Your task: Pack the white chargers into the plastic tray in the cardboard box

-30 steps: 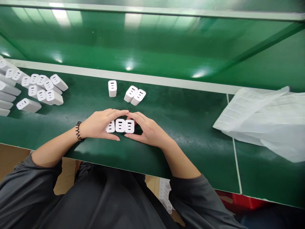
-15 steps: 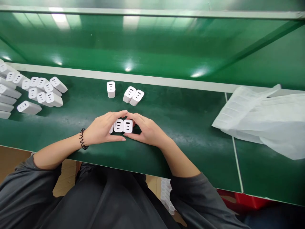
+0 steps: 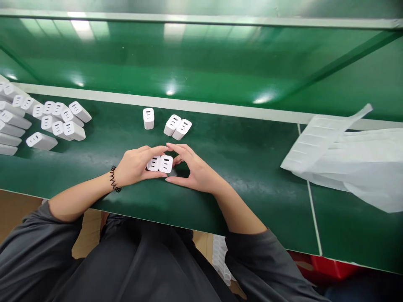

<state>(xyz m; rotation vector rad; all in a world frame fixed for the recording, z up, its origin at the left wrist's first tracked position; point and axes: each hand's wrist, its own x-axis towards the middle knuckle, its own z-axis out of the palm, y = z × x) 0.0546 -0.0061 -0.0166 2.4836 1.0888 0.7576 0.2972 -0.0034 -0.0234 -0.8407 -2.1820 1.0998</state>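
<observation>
A short row of white chargers [image 3: 160, 163] stands on the green bench [image 3: 239, 167] close to its near edge. My left hand [image 3: 135, 165] curls round the row from the left, thumb in front and fingers behind, and part of the row is hidden by it. My right hand [image 3: 192, 170] cups the row from the right, its fingertips meeting the left hand's over the top. Both hands press on the chargers together.
Three more white chargers [image 3: 176, 126] stand just beyond my hands. A heap of several chargers [image 3: 47, 121] lies at the far left. A pile of white plastic bags [image 3: 352, 159] covers the right. A raised green shelf [image 3: 201, 58] runs behind.
My left hand has slid to the right, closing over the leftmost charger, so fewer faces show. The hands have drawn closer together.
</observation>
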